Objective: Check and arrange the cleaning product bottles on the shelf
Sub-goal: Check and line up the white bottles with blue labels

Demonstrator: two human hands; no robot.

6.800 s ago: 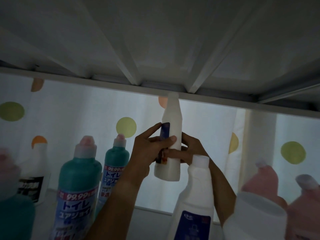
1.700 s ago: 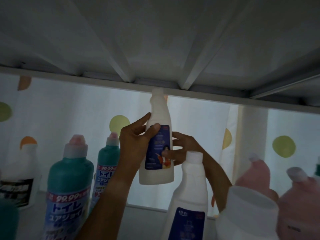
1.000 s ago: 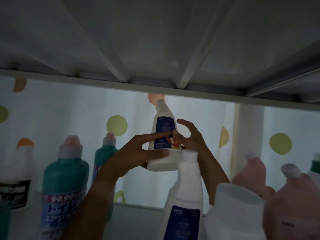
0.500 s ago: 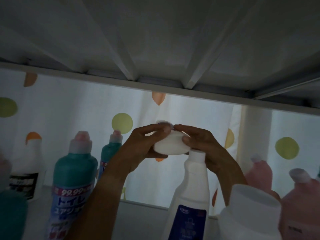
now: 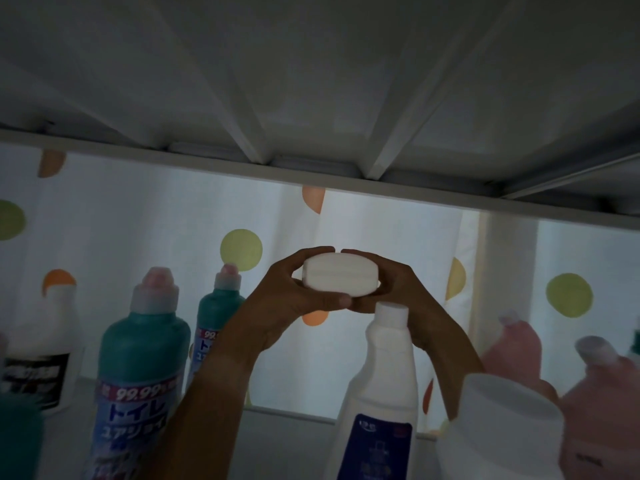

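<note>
both hands up under the shelf board [image 5: 311, 81]. left hand [image 5: 294, 299] and right hand [image 5: 394, 289] curl round a white bottle [image 5: 339, 279], tipped so its oval base faces the camera, held in the air above the row. below: white bottle with blue label [image 5: 381, 393] just in front of the right wrist, two teal bottles [image 5: 142, 368] to the left, pink bottles [image 5: 512, 355] to the right. dotted curtain [image 5: 138, 220] behind. dim light, labels blurry.

White bottle [image 5: 340, 279] tipped from upright — base now facing camera.
</note>
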